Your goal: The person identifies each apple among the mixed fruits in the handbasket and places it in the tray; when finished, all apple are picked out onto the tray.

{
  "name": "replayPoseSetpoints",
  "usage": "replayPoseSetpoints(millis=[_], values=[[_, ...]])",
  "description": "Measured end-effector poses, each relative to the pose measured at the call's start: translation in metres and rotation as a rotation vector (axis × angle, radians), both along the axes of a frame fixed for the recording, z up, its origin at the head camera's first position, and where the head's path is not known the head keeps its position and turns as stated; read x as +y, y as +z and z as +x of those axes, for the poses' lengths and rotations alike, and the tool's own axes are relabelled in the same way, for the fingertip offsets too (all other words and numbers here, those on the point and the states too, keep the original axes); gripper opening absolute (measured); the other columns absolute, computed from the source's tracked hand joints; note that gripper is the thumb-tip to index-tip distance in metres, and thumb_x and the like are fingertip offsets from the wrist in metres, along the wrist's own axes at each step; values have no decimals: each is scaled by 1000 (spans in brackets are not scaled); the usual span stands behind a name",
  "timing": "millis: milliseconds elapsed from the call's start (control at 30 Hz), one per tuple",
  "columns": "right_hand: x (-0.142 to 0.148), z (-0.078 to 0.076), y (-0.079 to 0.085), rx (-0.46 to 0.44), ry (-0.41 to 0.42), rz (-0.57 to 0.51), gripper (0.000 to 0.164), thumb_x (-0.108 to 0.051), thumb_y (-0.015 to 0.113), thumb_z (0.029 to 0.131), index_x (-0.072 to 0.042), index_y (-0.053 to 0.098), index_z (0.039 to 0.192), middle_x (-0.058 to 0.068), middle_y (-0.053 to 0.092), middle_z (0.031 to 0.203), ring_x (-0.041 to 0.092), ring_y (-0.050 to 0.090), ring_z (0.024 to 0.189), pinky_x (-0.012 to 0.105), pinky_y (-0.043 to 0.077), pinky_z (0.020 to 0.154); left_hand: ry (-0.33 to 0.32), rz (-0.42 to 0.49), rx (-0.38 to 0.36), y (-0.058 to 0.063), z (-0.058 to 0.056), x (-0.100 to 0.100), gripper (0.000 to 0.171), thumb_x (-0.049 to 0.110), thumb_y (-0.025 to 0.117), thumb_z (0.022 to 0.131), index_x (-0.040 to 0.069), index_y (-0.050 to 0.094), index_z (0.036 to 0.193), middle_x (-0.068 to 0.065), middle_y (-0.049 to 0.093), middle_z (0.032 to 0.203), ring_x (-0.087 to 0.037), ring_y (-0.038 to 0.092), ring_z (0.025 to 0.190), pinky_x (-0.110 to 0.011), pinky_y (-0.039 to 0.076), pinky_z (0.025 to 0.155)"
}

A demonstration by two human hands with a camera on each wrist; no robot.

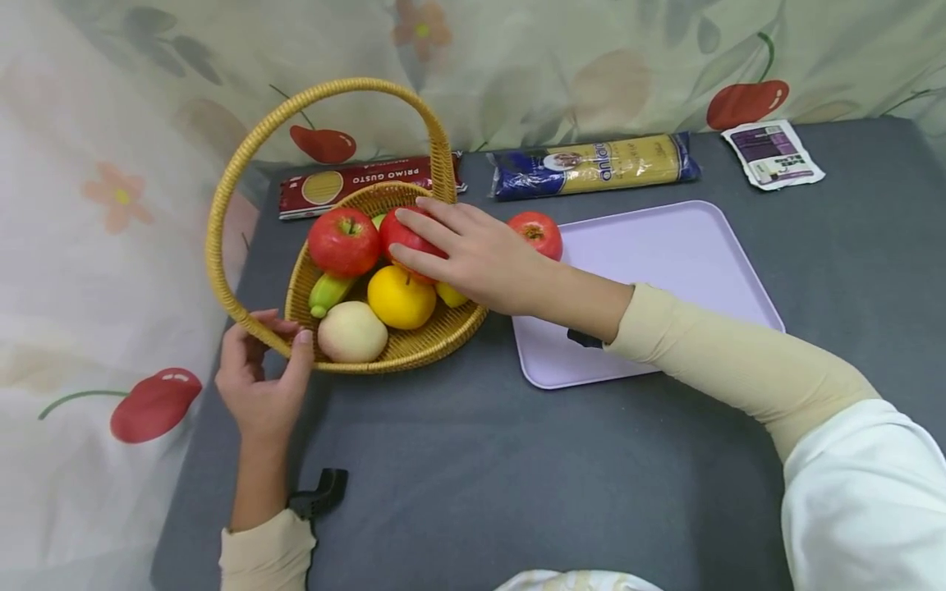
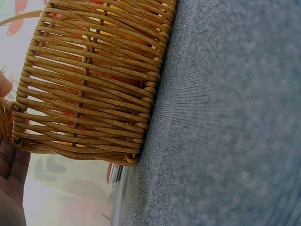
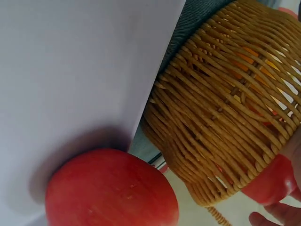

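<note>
A woven basket (image 1: 414,355) with a tall hooped handle stands at the left, holding fruit. My left hand (image 1: 262,377) grips its rim at the foot of the handle, thumb inside. Over the basket's right side, my right hand (image 1: 473,254) holds a red apple (image 1: 406,234), fingers spread across its top; the thumb is hidden in the head view. Beside that lie another red apple (image 1: 343,242), a yellow-orange round fruit (image 1: 401,297), a pale peach (image 1: 352,332) and a green-yellow banana-like fruit (image 1: 328,291). One more red apple (image 3: 113,188) sits on the lilac tray (image 1: 665,246).
Behind the basket lies a dark red pasta packet (image 1: 325,187). A blue and yellow pasta bag (image 1: 591,167) is behind the tray, and a purple and white sachet (image 1: 772,154) lies at the back right. A patterned curtain (image 1: 517,74) hangs along the back and left.
</note>
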State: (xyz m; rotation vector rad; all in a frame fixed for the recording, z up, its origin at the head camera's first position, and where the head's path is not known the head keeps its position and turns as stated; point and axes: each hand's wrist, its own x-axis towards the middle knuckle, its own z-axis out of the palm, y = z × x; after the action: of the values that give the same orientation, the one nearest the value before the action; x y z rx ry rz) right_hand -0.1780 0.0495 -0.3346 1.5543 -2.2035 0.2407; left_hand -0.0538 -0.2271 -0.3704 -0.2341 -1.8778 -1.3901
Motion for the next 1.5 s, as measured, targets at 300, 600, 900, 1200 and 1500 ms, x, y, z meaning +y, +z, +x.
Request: replayPoseSetpoints(millis=[300,600,900,1200,1500], values=[[-11,4,-1,53,-59,46,48,-6,58,99,-11,50,147,23,43,149,44,38,136,51,41,107,-1,21,14,0,1,1,36,-7,73,78,-22,58,107,-31,61,91,-21,66,85,-25,54,82],[-8,-2,-11,-95,-72,-157,43,-17,61,97,-10,53,138,24,46,142,41,42,134,45,48,101,-3,24,16,0,-1,1,37,-7,73,77,-22,58,107,-31,62,91,-20,66,84,-25,54,83],[-3,-4,-15,-313,-182,-215,67,-21,78,85,-7,44,142,23,35,150,36,35,139,45,47,103,-4,33,15,0,0,2,37,-8,73,76,-22,58,107,-30,62,91,-21,66,84,-25,54,83],[1,-7,-25,-445,-193,-366,77,-27,84,81,-3,39,139,19,37,143,31,44,130,38,42,107,-1,26,14,0,-1,1,37,-8,73,76,-22,58,107,-31,62,91,-21,66,84,-25,54,83],[2,-2,-28,-669,-223,-426,84,-45,82,78,-8,38,139,10,45,135,20,52,115,35,51,95,2,26,20,-1,-1,0,36,-7,73,77,-22,59,106,-30,62,91,-21,67,84,-25,54,83]])
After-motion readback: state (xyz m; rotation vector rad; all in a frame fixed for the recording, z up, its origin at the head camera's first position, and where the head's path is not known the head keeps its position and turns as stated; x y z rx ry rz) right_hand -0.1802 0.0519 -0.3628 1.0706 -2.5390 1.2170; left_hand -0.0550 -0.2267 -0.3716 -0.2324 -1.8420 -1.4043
